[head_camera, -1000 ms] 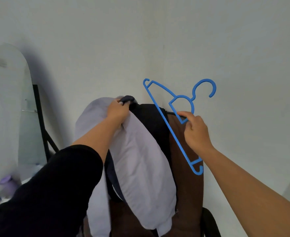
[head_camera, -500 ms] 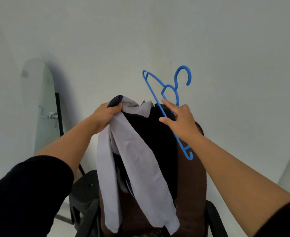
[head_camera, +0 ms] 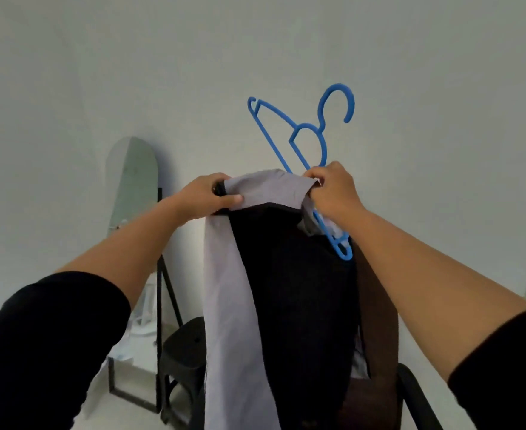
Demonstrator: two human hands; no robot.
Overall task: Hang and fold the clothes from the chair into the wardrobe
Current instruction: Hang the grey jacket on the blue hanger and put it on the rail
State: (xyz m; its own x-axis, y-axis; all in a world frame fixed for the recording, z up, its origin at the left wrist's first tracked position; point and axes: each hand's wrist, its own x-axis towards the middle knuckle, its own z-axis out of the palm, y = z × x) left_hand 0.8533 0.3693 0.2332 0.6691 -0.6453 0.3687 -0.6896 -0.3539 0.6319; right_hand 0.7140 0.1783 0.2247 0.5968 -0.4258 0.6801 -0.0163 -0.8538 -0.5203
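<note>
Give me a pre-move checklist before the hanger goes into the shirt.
1. Left hand grips shirt top edge: ok.
2. Right hand holds both hanger and the shirt's other end: ok.
3. Hanger arm inside the shirt: not ok, it lies outside.
4. Neck opening found: cannot tell.
5. Shirt free of the dark garment on the chair: cannot tell.

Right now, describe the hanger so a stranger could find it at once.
Start at the brown chair draped with clothes. Above its back, the right hand holds a thin plastic hanger against the pale wall. It is the only bright blue thing there.
</note>
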